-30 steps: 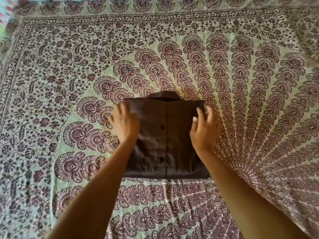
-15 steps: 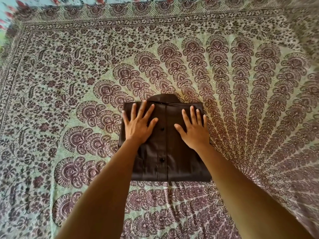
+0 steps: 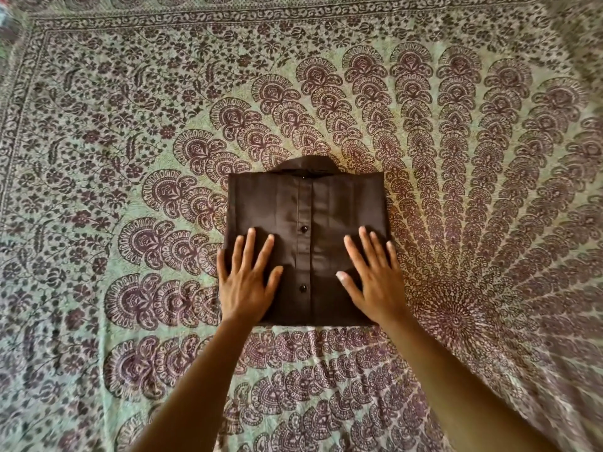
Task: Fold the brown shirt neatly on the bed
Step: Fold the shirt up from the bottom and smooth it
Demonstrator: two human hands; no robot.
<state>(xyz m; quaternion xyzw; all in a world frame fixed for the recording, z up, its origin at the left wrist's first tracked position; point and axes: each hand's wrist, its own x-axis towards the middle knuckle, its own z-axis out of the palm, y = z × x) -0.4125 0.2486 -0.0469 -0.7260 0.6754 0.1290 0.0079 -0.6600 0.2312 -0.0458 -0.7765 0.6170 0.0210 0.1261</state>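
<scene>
The brown shirt lies in the middle of the bed as a compact folded rectangle, button placket up, collar at the far edge. Two dark buttons show along the placket. My left hand rests flat on the shirt's near left part, fingers spread, its outer edge over the shirt's left border. On the near right part my right hand lies flat as well, fingers spread. Neither hand grips any cloth. The shirt's near corners are hidden under my palms and wrists.
The bed is covered by a green and maroon patterned bedspread with a fan motif and a floral border. The spread stretches wide on every side of the shirt.
Both hands have slid from the shirt's far half toward me and now lie flat on its near half. The shirt has stayed in place.
</scene>
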